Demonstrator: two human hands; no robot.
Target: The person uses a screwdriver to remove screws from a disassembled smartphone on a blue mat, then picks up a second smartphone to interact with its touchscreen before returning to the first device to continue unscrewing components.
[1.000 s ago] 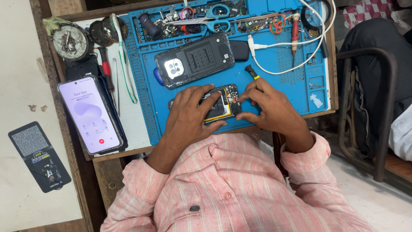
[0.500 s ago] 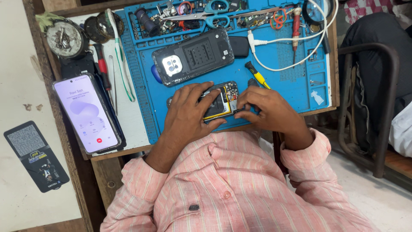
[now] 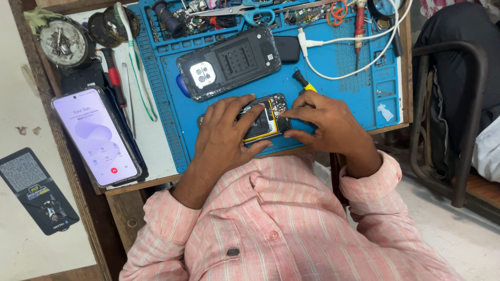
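— Status of the opened phone (image 3: pixel 263 118)?

— Back cover off, battery and board exposed; reassembly not yet done, by my judgement. It lies flat on the blue mat (image 3: pixel 344 83), long axis across the counter, running from left hand (image 3: pixel 226 130) to right hand (image 3: pixel 328 119).

— Hands?

— Left clamped over it; right fingertips pinching at its end. Removed back cover (image 3: pixel 229 62) lies just beyond them.

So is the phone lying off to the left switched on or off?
On. The phone lies face up beside the blue mat, its screen lit pale purple with a red round button near the bottom.
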